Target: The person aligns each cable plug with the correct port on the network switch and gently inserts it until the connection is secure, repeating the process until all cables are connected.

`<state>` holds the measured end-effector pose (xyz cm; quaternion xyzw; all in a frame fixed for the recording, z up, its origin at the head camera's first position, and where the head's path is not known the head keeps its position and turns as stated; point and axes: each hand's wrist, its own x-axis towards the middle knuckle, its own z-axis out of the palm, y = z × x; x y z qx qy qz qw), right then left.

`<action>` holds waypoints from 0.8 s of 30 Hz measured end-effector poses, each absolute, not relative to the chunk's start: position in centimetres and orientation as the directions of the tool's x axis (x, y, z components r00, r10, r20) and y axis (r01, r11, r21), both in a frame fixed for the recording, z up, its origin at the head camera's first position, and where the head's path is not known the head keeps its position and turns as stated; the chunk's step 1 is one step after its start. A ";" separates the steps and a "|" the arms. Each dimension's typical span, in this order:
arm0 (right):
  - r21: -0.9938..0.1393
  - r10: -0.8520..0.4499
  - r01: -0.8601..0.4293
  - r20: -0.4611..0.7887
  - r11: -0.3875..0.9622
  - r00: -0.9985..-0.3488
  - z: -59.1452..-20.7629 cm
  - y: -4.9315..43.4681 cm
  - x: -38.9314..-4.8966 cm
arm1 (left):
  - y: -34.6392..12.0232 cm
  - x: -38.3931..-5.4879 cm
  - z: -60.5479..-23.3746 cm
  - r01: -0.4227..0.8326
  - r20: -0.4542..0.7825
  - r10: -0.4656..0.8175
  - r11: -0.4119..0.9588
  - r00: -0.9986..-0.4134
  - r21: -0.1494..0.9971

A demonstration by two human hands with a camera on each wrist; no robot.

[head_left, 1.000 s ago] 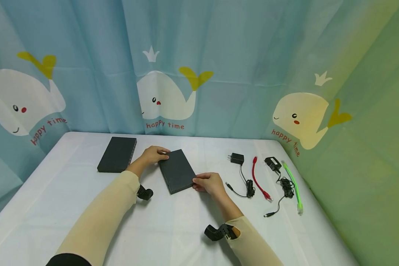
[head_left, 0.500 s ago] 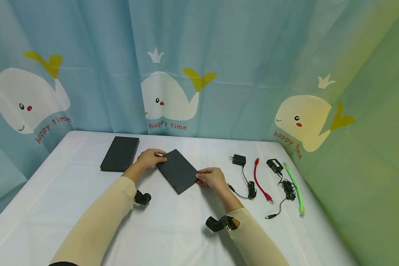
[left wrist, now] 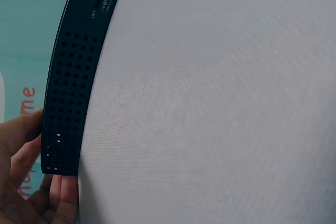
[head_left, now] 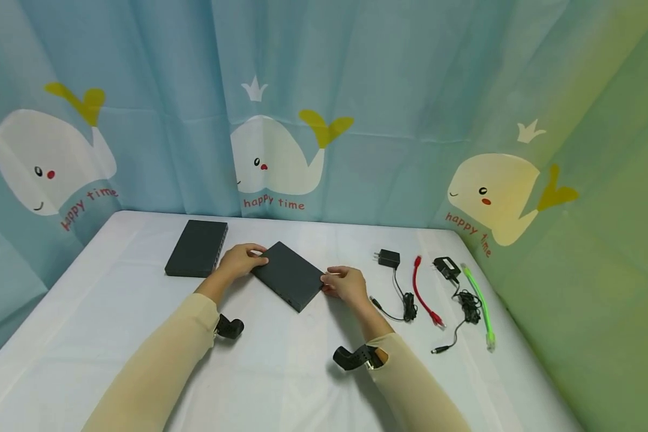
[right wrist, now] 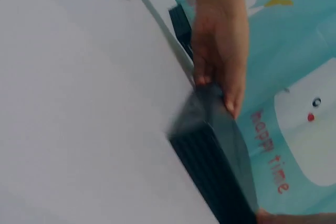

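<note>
Both hands hold a flat black network switch (head_left: 288,275) between them at the middle of the table. My left hand (head_left: 241,259) grips its far left end, thumb on top and fingers under it. At the opposite end my right hand (head_left: 345,283) pinches the right edge. One vented side of the switch (left wrist: 68,82) faces the left wrist view, with small ON, OFF and PWR markings. In the right wrist view the left hand (right wrist: 220,61) shows at the far end, and only a finger of the right hand (right wrist: 283,219) shows at the bottom.
A second black box (head_left: 197,248) with ports along its side lies to the left. On the right lie two black power adapters (head_left: 389,258) (head_left: 446,268) with bundled cords, a short red network cable (head_left: 423,292) and a green one (head_left: 480,306). A whale-print curtain (head_left: 389,120) hangs behind the white table.
The switch has turned counterclockwise between the hands, and its vented near edge shows less in the head view. My right hand has moved slightly away from me. The head view has shifted a little.
</note>
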<state>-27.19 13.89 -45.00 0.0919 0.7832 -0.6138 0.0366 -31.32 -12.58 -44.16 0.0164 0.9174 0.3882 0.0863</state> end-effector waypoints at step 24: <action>-0.986 0.217 0.091 -0.059 0.140 -0.974 -46.8 11.1 -22.9 | -12.6 -31.2 -44.2 -0.027 -0.136 0.090 0.736 -0.987 0.677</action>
